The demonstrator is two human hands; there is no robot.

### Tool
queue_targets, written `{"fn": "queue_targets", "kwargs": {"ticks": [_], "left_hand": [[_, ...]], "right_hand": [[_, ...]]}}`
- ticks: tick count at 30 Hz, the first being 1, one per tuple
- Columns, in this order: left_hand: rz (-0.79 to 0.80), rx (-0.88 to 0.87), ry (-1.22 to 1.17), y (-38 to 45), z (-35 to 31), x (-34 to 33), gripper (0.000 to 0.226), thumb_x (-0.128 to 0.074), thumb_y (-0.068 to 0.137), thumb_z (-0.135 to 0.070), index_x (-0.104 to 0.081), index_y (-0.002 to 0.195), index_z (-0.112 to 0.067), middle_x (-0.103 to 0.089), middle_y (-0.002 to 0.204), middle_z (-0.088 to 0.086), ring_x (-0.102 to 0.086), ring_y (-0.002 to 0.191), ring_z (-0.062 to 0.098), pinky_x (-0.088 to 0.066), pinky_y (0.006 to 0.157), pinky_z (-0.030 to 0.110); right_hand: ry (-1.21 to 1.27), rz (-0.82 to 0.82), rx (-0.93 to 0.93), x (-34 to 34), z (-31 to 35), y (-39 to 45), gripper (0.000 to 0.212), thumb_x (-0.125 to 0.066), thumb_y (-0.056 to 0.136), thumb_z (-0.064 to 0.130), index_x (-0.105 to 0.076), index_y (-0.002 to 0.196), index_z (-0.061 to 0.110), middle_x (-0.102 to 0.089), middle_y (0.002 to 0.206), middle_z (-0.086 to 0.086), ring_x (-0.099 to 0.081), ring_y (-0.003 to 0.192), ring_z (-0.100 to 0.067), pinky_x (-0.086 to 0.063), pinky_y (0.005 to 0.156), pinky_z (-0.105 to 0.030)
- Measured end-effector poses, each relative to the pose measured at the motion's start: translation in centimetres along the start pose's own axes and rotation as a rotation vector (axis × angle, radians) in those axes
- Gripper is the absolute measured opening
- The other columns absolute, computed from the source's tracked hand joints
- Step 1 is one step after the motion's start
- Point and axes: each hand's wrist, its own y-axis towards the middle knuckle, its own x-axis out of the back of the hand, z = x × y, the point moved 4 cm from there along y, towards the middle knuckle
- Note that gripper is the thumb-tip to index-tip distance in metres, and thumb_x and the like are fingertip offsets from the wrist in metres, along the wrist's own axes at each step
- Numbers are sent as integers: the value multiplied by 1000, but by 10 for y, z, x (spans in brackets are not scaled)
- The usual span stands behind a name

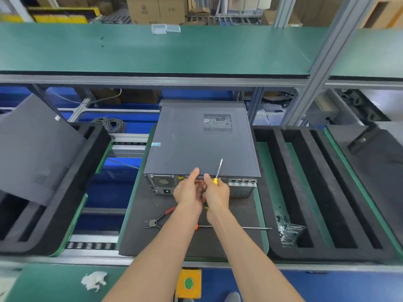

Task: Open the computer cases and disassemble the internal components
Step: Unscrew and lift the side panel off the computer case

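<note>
Case: grey computer case (201,142), lid on, centre of the mat, rear panel facing us.
L hand (188,190): fingers curled at the rear top edge, thumb on lid.
R hand (217,191): clenched on yellow-handled screwdriver (218,172), tip toward 12.
Pliers (158,220): on mat at 7 of hands.

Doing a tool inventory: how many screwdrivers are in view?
2: a yellow-handled screwdriver held in the right hand at the case's rear edge, and a long orange-handled screwdriver lying on the mat. The arms may hide others.
</note>
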Motion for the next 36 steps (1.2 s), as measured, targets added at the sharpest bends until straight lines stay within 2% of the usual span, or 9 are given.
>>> {"fn": "queue_targets", "kwargs": {"ticks": [3,6,9,13,16,20,28,34,36], "left_hand": [[7,-10,-9,1,4,4,22,-81,82,-8,-58,80,-8,-63,56,4,-62,44,16,-52,44,23],[-42,-53,48,0,9,7,24,-81,78,-10,-58,82,-5,-63,54,4,-59,43,18,-49,43,25],[-25,-81,93,-2,9,7,30,-85,74,-12,-56,73,-5,-62,52,5,-59,44,20,-50,45,27],[-32,-150,145,-10,2,10,42,-91,68,-19,-53,81,-8,-70,65,10,-70,61,29,-59,61,42],[30,-147,105,-13,-5,6,36,-87,74,-12,-52,79,-7,-67,63,11,-67,53,27,-55,49,34],[190,-48,92,-15,-13,-3,19,-75,81,-3,-59,70,-3,-56,63,12,-46,40,21,-36,42,24],[289,-65,227,-24,-11,-25,27,-77,78,-4,-63,54,-8,-58,57,13,-49,43,23,-35,44,26],[366,-96,389,-40,6,-69,37,-78,76,-4,-54,50,-14,-53,51,13,-48,37,22,-31,44,23],[394,-87,433,-46,16,-85,34,-78,75,-3,-52,55,-12,-51,50,12,-49,37,22,-35,47,24]], "right_hand": [[49,-9,-1,3,-6,-1,28,-71,91,19,-54,70,12,-51,54,-1,-41,43,-13,-35,43,-22],[17,-26,-2,4,-9,-3,22,-72,82,21,-62,66,9,-60,57,-4,-53,48,-16,-43,47,-25],[23,-32,-24,3,-9,-4,22,-72,82,23,-64,68,8,-63,58,-3,-58,49,-15,-46,49,-27],[37,-12,-24,2,-7,-8,25,-77,84,27,-67,73,7,-65,63,-7,-58,51,-16,-49,52,-29],[48,-4,-19,-1,-3,-12,27,-77,86,28,-67,82,4,-69,71,-14,-62,59,-19,-54,61,-37],[68,34,-1,2,7,-11,25,-75,89,29,-62,83,8,-58,57,-3,-46,45,-13,-38,48,-27],[166,12,27,19,16,-8,29,-73,91,33,-61,81,9,-58,62,-5,-47,47,-15,-34,44,-24],[359,-26,45,43,34,-4,35,-69,93,36,-66,94,1,-60,65,-9,-47,48,-18,-33,43,-23],[382,-51,68,56,40,-4,42,-68,93,40,-68,96,-2,-62,70,-13,-49,50,-20,-34,43,-23]]}}
